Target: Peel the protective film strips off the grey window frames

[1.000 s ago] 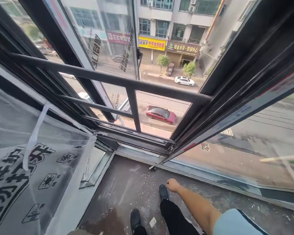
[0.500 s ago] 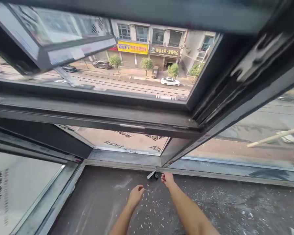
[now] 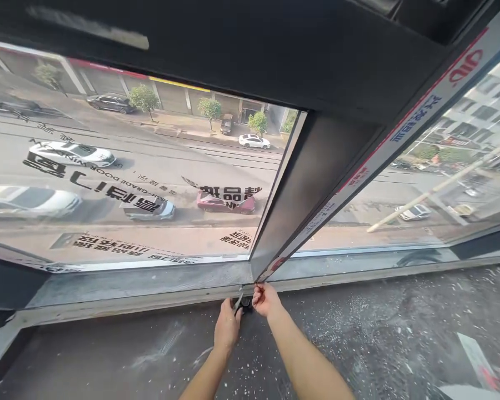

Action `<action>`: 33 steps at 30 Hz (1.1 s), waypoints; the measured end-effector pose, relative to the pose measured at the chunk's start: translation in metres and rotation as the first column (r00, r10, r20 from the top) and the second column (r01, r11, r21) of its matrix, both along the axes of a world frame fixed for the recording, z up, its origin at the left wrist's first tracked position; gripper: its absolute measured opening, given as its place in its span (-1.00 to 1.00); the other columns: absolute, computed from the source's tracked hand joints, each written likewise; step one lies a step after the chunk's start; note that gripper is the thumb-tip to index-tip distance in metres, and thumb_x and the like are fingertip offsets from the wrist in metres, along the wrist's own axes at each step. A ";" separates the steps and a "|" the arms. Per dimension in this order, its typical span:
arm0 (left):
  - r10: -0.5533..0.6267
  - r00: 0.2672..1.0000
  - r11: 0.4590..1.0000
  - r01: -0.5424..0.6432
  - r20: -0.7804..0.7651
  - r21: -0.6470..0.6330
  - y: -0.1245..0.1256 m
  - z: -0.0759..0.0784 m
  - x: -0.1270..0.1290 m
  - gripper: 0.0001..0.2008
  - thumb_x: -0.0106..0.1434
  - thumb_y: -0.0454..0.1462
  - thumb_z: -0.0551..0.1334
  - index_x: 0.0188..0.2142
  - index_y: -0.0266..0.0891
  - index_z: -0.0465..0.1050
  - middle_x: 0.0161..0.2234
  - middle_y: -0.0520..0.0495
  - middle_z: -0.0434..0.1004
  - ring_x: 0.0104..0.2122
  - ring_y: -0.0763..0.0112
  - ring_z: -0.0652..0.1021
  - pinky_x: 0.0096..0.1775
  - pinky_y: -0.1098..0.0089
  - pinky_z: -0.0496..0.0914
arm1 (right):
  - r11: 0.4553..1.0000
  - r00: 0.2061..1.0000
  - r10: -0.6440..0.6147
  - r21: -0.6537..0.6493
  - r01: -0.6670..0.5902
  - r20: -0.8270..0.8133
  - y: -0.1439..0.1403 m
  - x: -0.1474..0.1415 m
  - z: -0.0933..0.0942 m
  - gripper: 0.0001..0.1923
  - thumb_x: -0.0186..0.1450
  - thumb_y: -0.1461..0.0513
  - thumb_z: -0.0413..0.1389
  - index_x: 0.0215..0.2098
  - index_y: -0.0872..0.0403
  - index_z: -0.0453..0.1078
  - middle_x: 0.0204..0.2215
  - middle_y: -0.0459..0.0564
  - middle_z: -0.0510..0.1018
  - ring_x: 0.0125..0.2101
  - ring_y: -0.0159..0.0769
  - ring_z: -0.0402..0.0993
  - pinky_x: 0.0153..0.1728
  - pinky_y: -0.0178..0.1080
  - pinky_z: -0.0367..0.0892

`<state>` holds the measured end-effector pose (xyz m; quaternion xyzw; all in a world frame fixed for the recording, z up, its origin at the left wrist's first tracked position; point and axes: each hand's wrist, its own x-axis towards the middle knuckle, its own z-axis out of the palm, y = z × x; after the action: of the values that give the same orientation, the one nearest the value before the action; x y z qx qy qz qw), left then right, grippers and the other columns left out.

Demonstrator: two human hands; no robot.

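Note:
My left hand [image 3: 227, 326] is closed round the lower end of a narrow pale strip [image 3: 239, 296], which rises to the sill at the foot of the dark window post [image 3: 304, 178]. My right hand [image 3: 267, 300] is pinched just to the right, against the bottom of the same post. Whatever lies between its fingertips is too small to make out. A small black object [image 3: 246, 302] sits between the two hands, partly covered by the left one. Printed protective film [image 3: 337, 191] runs along the post's right edge.
Large glass panes [image 3: 170, 183] with printed lettering stand in front, a street with cars beyond them. A grey sill [image 3: 150, 283] borders the dark floor [image 3: 183, 361], which is strewn with white flecks. A piece of film [image 3: 475, 355] lies at the lower right.
The view has dropped and come closer to the lower pane and post. My left hand has moved forward onto the pale strip; my right hand has come up against the post's foot.

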<state>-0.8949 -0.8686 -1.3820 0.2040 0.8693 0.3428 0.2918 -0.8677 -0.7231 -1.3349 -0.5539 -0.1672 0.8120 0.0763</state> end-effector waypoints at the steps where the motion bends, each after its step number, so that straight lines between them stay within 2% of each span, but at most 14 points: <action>1: 0.062 0.998 0.998 -0.062 0.015 -0.007 0.003 0.001 -0.001 -0.55 0.29 -0.16 -0.02 0.08 -0.39 0.06 0.02 -0.31 0.31 -0.02 0.20 0.41 -0.11 0.32 0.32 | 1.000 1.000 -0.013 -0.009 0.013 0.006 -0.001 0.000 0.001 -0.84 0.22 0.31 -0.05 -0.52 0.13 0.12 -0.76 -0.26 0.16 -0.80 -0.61 0.00 -0.73 -0.50 -0.05; 4: 0.162 0.983 0.987 -0.160 0.087 -0.030 0.012 0.001 -0.005 -0.58 0.26 -0.07 0.00 -0.01 -0.32 0.16 -0.18 -0.22 0.46 -0.20 0.19 0.49 -0.26 0.31 0.33 | 0.997 0.997 -0.079 -0.016 0.080 0.010 -0.004 0.001 0.005 -0.86 0.16 0.31 -0.08 -0.55 0.11 0.07 -0.79 -0.29 0.10 -0.82 -0.61 -0.07 -0.74 -0.49 -0.12; 8: 0.115 0.980 0.993 -0.117 0.163 0.000 0.016 -0.001 -0.004 -0.76 0.22 -0.21 0.02 -0.21 -0.20 0.38 -0.32 -0.14 0.52 -0.24 0.20 0.49 -0.24 0.31 0.30 | 0.990 0.990 -0.141 0.003 0.141 -0.001 -0.014 0.006 0.014 -0.92 0.04 0.33 -0.10 -0.59 0.11 0.05 -0.80 -0.28 0.07 -0.81 -0.60 -0.12 -0.73 -0.48 -0.19; 10: 0.112 0.982 0.992 -0.118 0.151 0.036 0.013 0.005 -0.002 -0.77 0.19 -0.23 0.02 -0.28 -0.22 0.41 -0.27 -0.18 0.51 -0.18 0.15 0.46 -0.16 0.26 0.29 | 0.986 0.990 -0.141 0.091 0.142 -0.012 -0.023 0.009 0.020 -0.88 -0.02 0.33 -0.12 -0.65 0.09 -0.01 -0.80 -0.26 0.04 -0.80 -0.60 -0.17 -0.72 -0.45 -0.21; 12: 0.159 0.979 0.983 -0.169 0.124 0.072 0.010 0.018 -0.001 -0.71 0.19 -0.19 0.01 -0.20 -0.28 0.37 -0.19 -0.25 0.47 -0.13 0.09 0.42 -0.09 0.18 0.27 | 0.956 0.993 -0.119 0.267 0.121 -0.024 -0.035 0.016 0.026 -0.85 -0.08 0.32 -0.11 -0.68 0.08 -0.07 -0.79 -0.25 0.02 -0.76 -0.59 -0.21 -0.70 -0.42 -0.22; 14: 0.176 0.975 0.971 -0.195 0.136 0.139 0.014 0.039 0.000 -0.61 0.22 -0.08 -0.03 -0.13 -0.28 0.33 -0.15 -0.24 0.46 -0.11 0.11 0.42 -0.07 0.19 0.28 | 0.876 0.998 -0.060 0.479 0.056 -0.006 -0.047 0.027 0.032 -0.84 -0.10 0.29 -0.08 -0.69 0.08 -0.06 -0.77 -0.25 0.01 -0.72 -0.58 -0.20 -0.66 -0.40 -0.21; 16: 0.106 0.942 0.942 -0.197 0.318 0.271 0.025 0.063 -0.001 -0.52 0.21 0.06 -0.03 -0.14 -0.23 0.38 -0.22 -0.15 0.49 -0.18 0.20 0.46 -0.13 0.29 0.33 | 0.760 0.999 0.037 0.647 -0.054 0.040 -0.058 0.041 0.038 -0.84 -0.10 0.25 -0.04 -0.67 0.08 -0.01 -0.73 -0.24 0.01 -0.66 -0.56 -0.15 -0.62 -0.39 -0.18; 18: -0.023 0.833 0.880 -0.246 0.553 0.406 0.040 0.083 -0.003 -0.49 0.14 0.12 0.06 -0.19 -0.22 0.43 -0.30 -0.10 0.52 -0.28 0.29 0.48 -0.23 0.37 0.34 | 0.662 0.987 0.126 0.732 -0.161 0.104 -0.066 0.056 0.043 -0.83 -0.08 0.21 -0.03 -0.66 0.08 0.01 -0.70 -0.23 0.00 -0.62 -0.53 -0.13 -0.58 -0.38 -0.15; 20: -0.097 0.739 0.828 -0.311 0.667 0.466 0.053 0.097 -0.005 -0.49 0.06 0.12 0.17 -0.27 -0.27 0.46 -0.39 -0.09 0.51 -0.41 0.36 0.44 -0.32 0.40 0.31 | 0.611 0.975 0.170 0.761 -0.217 0.142 -0.070 0.070 0.045 -0.82 -0.06 0.19 -0.04 -0.66 0.08 0.01 -0.69 -0.22 -0.01 -0.60 -0.52 -0.14 -0.56 -0.37 -0.14; 23: -0.073 0.781 0.816 -0.312 0.621 0.487 0.055 0.110 -0.005 -0.57 0.00 0.08 0.23 -0.46 -0.28 0.44 -0.51 -0.02 0.47 -0.53 0.45 0.32 -0.42 0.43 0.21 | 0.621 0.951 0.282 0.730 -0.284 0.131 -0.063 0.086 0.047 -0.84 -0.07 0.20 -0.02 -0.67 0.09 0.06 -0.72 -0.22 0.03 -0.63 -0.52 -0.11 -0.57 -0.37 -0.12; 25: -0.058 0.833 0.818 -0.276 0.550 0.505 0.045 0.118 -0.002 -0.60 0.01 0.06 0.23 -0.50 -0.25 0.43 -0.52 0.01 0.46 -0.49 0.43 0.32 -0.38 0.43 0.18 | 0.697 0.933 0.359 0.655 -0.293 0.034 -0.049 0.091 0.054 -0.85 -0.05 0.18 0.05 -0.59 0.13 0.24 -0.69 -0.18 0.20 -0.63 -0.51 0.01 -0.55 -0.38 -0.02; 28: -0.074 0.909 0.861 -0.149 0.411 0.486 0.024 0.133 0.014 -0.61 0.10 0.06 0.14 -0.47 -0.22 0.45 -0.53 0.05 0.43 -0.47 0.42 0.30 -0.37 0.42 0.14 | 0.807 0.950 0.291 0.564 -0.177 -0.117 -0.020 0.087 0.078 -0.58 0.03 0.01 0.13 -0.26 0.14 0.40 -0.42 -0.04 0.44 -0.48 -0.43 0.25 -0.44 -0.35 0.18; 30: -0.115 0.930 0.887 -0.062 0.350 0.457 0.011 0.142 0.033 -0.60 0.11 0.06 0.12 -0.50 -0.21 0.44 -0.57 0.06 0.37 -0.51 0.43 0.26 -0.40 0.41 0.11 | 0.784 0.946 0.294 0.600 -0.158 -0.135 -0.004 0.074 0.102 -0.48 0.05 -0.08 0.15 -0.20 0.14 0.41 -0.32 0.00 0.46 -0.41 -0.42 0.29 -0.39 -0.35 0.21; 33: -0.218 0.871 0.881 -0.019 0.441 0.473 -0.008 0.148 0.062 -0.59 0.04 0.09 0.17 -0.54 -0.21 0.48 -0.56 0.02 0.41 -0.48 0.38 0.32 -0.38 0.41 0.17 | 0.688 0.891 0.447 0.666 -0.287 -0.078 0.005 0.052 0.137 -0.54 0.01 -0.03 0.24 -0.34 0.19 0.44 -0.46 -0.03 0.46 -0.49 -0.46 0.25 -0.44 -0.38 0.18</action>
<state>-0.8328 -0.8770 -1.2340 0.2219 0.6496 0.5638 0.4593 -0.8158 -0.7182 -1.1978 -0.3496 -0.5308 0.7636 0.1138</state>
